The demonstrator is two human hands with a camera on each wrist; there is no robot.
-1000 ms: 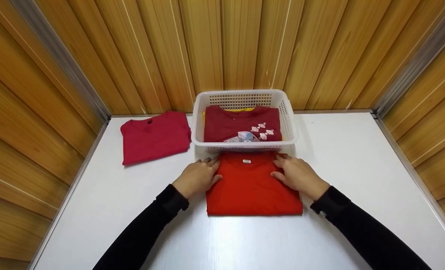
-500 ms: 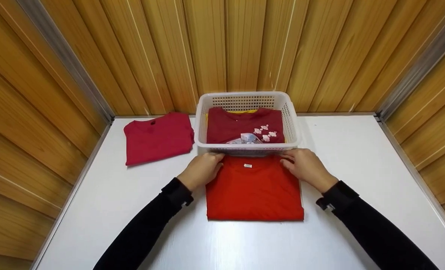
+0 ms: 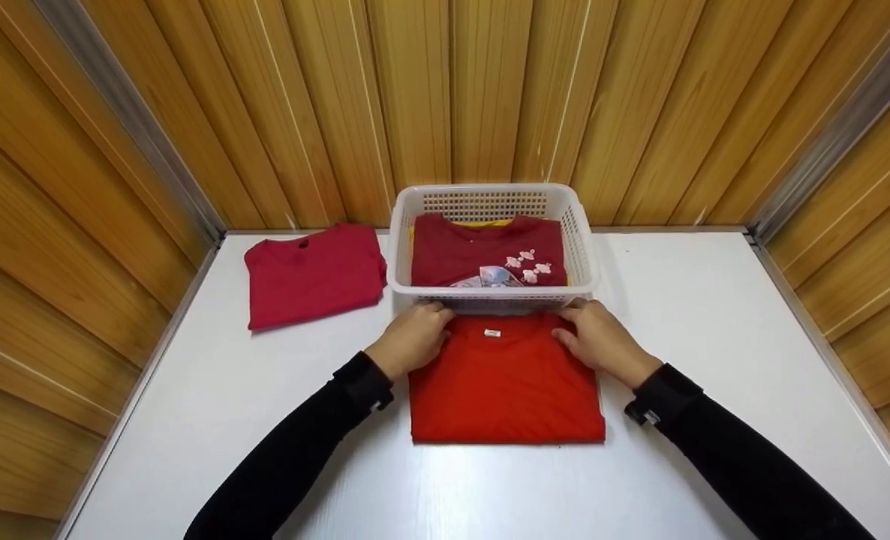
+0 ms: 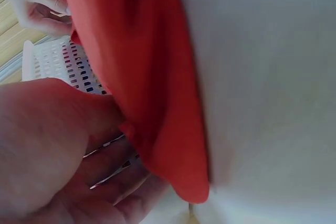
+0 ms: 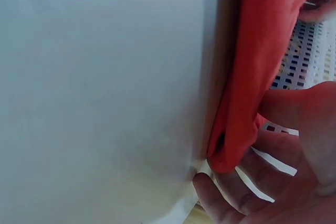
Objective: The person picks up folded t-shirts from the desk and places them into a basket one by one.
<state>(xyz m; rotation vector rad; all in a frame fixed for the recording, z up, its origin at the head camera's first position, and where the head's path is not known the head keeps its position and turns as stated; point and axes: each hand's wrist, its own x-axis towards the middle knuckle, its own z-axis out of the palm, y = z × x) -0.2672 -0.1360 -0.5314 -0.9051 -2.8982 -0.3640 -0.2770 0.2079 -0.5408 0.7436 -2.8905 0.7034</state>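
Note:
A folded red T-shirt (image 3: pixel 506 386) lies on the white table in front of the basket, its neckline and small white label at the far side. At its far left corner my left hand (image 3: pixel 415 337) pinches the cloth; in the left wrist view the thumb lies against the fabric and the fingers go behind it. My right hand (image 3: pixel 606 341) pinches the far right corner, with thumb and fingers on either side of the folded edge (image 5: pixel 247 114) in the right wrist view. Some fingertips are hidden by the cloth.
A white mesh basket (image 3: pixel 589 259) stands just beyond the shirt, against the wood-panelled wall (image 3: pixel 482 90). In it lies a folded maroon shirt (image 3: pixel 452 251) over something yellow. A folded crimson shirt (image 3: pixel 314 277) lies left of the basket on the white table (image 3: pixel 715 337).
Both hands have gone from resting flat on the red T-shirt's sides to pinching its far corners. The T-shirt has shifted slightly towards me, away from the basket.

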